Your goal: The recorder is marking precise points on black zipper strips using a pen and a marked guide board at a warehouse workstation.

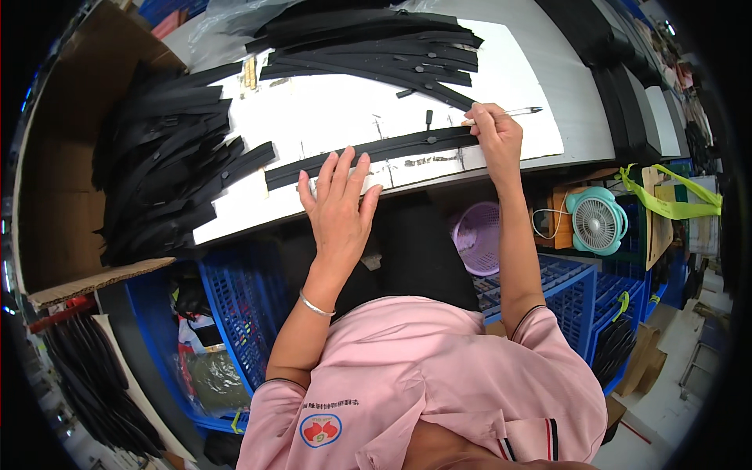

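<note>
Strip (368,150) lies under left hand (338,205); right hand (493,137) at its end.

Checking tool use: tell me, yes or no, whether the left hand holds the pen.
No. The left hand lies flat and open on the black strip; the right hand holds the pen.

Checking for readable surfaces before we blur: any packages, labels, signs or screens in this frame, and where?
Cardboard box: far left, open, plain brown, beside the black strip pile.
Round badge: on the pink shirt, bottom centre, blue ring with red middle.
Plastic bag: top left on the white table, clear and crumpled.
No screens or signs visible.
</note>
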### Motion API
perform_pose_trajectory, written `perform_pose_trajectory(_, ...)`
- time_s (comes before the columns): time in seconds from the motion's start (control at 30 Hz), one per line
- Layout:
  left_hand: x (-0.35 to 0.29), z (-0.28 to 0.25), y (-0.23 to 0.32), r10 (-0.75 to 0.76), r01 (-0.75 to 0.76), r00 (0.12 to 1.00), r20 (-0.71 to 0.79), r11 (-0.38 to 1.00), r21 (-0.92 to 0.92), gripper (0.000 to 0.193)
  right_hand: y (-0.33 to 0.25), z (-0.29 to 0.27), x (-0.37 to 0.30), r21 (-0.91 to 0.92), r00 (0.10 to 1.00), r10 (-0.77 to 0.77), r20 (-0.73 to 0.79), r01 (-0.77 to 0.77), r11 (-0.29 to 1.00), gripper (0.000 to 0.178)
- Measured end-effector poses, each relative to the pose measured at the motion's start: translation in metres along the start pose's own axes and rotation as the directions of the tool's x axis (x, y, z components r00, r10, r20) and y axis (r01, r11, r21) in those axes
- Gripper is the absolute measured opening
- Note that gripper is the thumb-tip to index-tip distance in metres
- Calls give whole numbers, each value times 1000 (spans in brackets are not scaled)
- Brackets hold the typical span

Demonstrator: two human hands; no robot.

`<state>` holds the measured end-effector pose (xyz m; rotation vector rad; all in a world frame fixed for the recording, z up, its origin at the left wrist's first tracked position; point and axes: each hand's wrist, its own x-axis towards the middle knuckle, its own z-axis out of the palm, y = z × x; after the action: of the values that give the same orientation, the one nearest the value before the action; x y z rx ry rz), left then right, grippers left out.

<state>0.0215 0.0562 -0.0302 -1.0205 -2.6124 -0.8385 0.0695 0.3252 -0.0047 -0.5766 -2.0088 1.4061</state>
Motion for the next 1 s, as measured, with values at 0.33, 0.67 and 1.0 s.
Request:
perform_pose_trajectory(0.33,48,29,58,87,-103,993,-77,968,-230,26,14,-4,0,-56,993,-3,121,10,998,22)
perform_pose_trajectory(0.67,71,65,71,119,-130,991,-67,975,-179,17,13,-3,3,-132,989,-66,129,83,988,20)
perform_pose_trajectory(1.0,69,69,71,146,-157,986,-85,979,-128,19,21,-5,-1,20,994,-47,99,46,999,22)
